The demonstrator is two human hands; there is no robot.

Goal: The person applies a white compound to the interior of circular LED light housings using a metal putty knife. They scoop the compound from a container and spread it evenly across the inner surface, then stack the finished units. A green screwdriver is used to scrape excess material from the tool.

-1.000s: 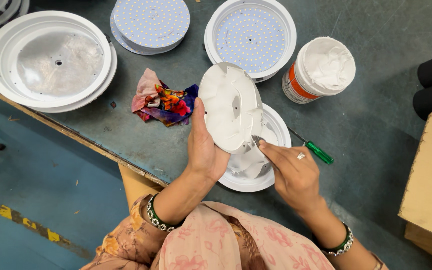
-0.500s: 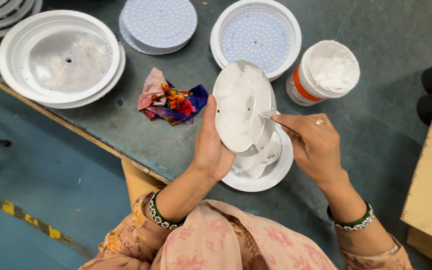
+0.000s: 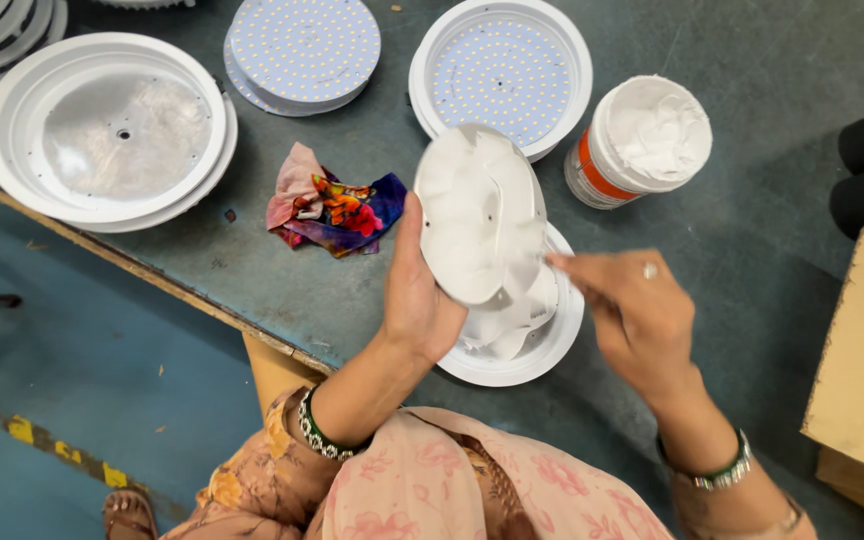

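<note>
White paste-smeared disc (image 3: 479,215), multicoloured floral rag (image 3: 332,208), white tub (image 3: 642,140) with an orange band, grey-green table (image 3: 752,60).

Bright, even light; right hand (image 3: 637,315) prob. motion-blurred

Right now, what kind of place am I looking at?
Probably a small workshop where round LED ceiling lights are put together. LED discs and white housings lie on the bench, a tub of white paste stands nearby, and the left hand holds a paste-coated disc.

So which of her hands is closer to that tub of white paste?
The right hand. It sits just below the tub of white paste, a little toward the person. The left hand is farther off, holding the white disc, which lies between it and the tub.
</note>
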